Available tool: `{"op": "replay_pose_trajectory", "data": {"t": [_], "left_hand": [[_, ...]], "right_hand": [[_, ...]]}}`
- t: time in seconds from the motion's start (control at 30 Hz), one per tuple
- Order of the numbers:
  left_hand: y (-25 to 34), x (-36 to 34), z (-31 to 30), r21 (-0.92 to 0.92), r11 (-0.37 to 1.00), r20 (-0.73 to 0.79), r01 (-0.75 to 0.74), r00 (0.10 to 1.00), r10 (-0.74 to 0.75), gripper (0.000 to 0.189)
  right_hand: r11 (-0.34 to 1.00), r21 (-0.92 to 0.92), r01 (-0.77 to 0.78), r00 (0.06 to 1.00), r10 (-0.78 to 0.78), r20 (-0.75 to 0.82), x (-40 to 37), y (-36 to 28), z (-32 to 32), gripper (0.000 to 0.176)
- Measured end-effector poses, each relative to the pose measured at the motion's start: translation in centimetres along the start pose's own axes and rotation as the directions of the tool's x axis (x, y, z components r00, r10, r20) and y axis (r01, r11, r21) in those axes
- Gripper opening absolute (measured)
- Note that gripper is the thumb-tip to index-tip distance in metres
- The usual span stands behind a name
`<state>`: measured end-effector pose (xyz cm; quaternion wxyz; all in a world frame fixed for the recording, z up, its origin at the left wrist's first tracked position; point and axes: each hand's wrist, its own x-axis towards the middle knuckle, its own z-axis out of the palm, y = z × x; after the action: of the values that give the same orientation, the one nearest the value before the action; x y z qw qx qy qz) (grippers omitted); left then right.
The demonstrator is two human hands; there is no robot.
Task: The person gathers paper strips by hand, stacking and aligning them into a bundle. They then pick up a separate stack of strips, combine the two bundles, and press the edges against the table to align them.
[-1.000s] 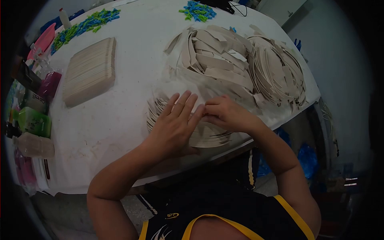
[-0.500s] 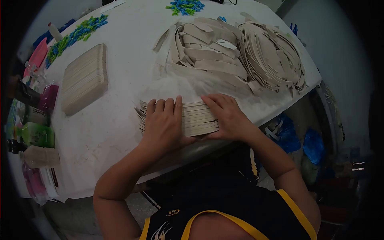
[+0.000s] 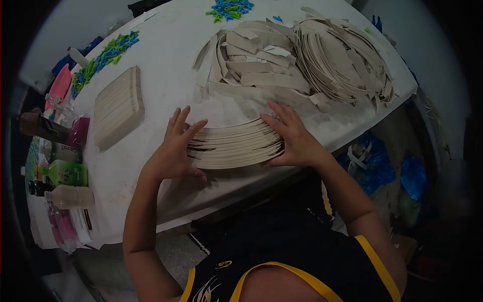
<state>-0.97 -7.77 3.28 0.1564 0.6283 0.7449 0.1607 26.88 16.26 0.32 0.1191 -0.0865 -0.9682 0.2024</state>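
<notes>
A stack of curved beige cardboard strips (image 3: 235, 145) lies near the front edge of the white table (image 3: 166, 65). My left hand (image 3: 173, 148) presses against the stack's left end, fingers spread. At the stack's right end my right hand (image 3: 293, 138) pushes in with fingers spread over the top. Both hands squeeze the strips together between them.
Loose piles of the same strips (image 3: 302, 55) cover the table's far right. A neat block of strips (image 3: 118, 107) sits at the left. Blue and green clips (image 3: 103, 55) lie at the back. Bottles and packets (image 3: 63, 173) line the left edge.
My hands moved apart from the top of the stack to its two ends. The fanned strips are now gathered into a tidier curved stack.
</notes>
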Motion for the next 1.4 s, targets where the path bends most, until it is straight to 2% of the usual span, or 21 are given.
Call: {"op": "replay_pose_trajectory", "data": {"t": [0.03,0.07,0.17,0.27,0.3,0.33,0.37,0.47,0.5,0.57,0.63,0.7,0.77,0.83,1.03,1.23,1.37,1.4], "left_hand": [[0.0,-0.1,0.2,-0.169,0.986,-0.028,-0.012,1.0,0.008,0.129],[0.4,-0.2,0.3,-0.166,0.986,-0.026,-0.013,1.0,0.009,0.129],[1.6,-0.4,0.6,-0.231,0.971,0.038,0.059,0.998,-0.051,0.129],[2.0,-0.8,0.3,-0.245,0.964,0.059,0.107,0.994,-0.096,0.126],[2.2,-0.8,0.3,-0.104,0.992,0.032,0.071,0.997,-0.068,0.126],[2.3,-0.7,0.2,0.039,0.999,0.01,0.035,0.999,-0.036,0.125],[2.3,-0.7,0.0,0.043,0.998,0.007,0.038,0.999,-0.038,0.125],[2.0,-0.8,-0.5,0.167,0.984,-0.028,0.06,0.998,-0.056,0.127],[1.8,-0.8,-0.3,0.165,0.984,-0.06,0.059,0.997,-0.05,0.127],[0.9,-0.8,0.3,0.169,0.984,-0.091,0.055,0.995,-0.04,0.127],[0.1,-0.9,1.1,-0.159,0.987,-0.159,0.034,0.986,-0.059,0.124],[0.4,-1.0,1.5,-0.174,0.984,-0.19,0.026,0.98,-0.06,0.119],[0.5,-1.3,2.4,-0.194,0.981,-0.222,0.017,0.973,-0.061,0.113],[0.2,-1.8,3.7,-0.323,0.946,-0.309,0.012,0.944,-0.118,0.101],[2.0,-2.6,6.2,-0.356,0.934,-0.455,0.013,0.871,-0.186,0.084],[3.2,-2.5,7.3,-0.406,0.911,-0.473,0.076,0.835,-0.281,0.085],[3.0,-2.7,7.1,-0.411,0.91,-0.456,0.057,0.851,-0.259,0.09],[3.2,-2.9,6.7,-0.355,0.932,-0.444,0.068,0.865,-0.233,0.093]], "right_hand": [[0.996,0.089,-0.002,1.0,0.005,-0.028,0.0,-0.2,0.4,0.121],[0.984,0.177,-0.003,0.998,0.013,-0.054,0.0,-0.5,0.7,0.121],[0.992,0.122,0.046,0.999,-0.045,-0.011,0.7,-2.9,0.9,0.121],[0.99,0.14,0.03,0.998,-0.038,0.052,1.0,-2.0,0.7,0.121],[0.989,0.143,0.036,0.998,-0.043,0.049,1.1,-1.7,0.4,0.121],[0.997,0.064,0.048,0.997,-0.052,0.056,1.2,-1.5,0.1,0.119],[0.998,-0.016,0.061,0.996,-0.06,0.063,1.4,-1.4,-0.1,0.118],[0.993,-0.083,0.087,0.996,-0.088,-0.007,2.0,-0.1,0.5,0.113],[0.993,-0.084,0.086,0.996,-0.087,-0.013,2.3,0.3,0.6,0.113],[0.996,0.058,0.062,0.997,-0.059,-0.051,2.8,0.8,0.9,0.109],[0.996,0.082,0.023,0.996,-0.015,-0.088,2.8,0.8,1.3,0.109],[0.995,0.1,-0.012,0.992,0.024,-0.122,2.9,0.9,1.6,0.108],[0.964,0.263,-0.039,0.986,0.08,-0.149,2.5,0.6,2.1,0.11],[0.961,0.268,-0.064,0.98,0.112,-0.165,1.9,-0.1,2.5,0.11],[0.949,0.302,-0.089,0.976,0.143,-0.162,1.0,-0.5,3.0,0.11],[0.973,0.225,-0.054,0.992,0.078,-0.098,0.6,-0.5,2.9,0.112],[0.962,0.273,0.012,0.995,0.016,-0.101,0.8,0.8,3.1,0.112],[0.96,0.278,0.013,0.995,0.015,-0.099,0.7,1.1,3.0,0.112]]}}
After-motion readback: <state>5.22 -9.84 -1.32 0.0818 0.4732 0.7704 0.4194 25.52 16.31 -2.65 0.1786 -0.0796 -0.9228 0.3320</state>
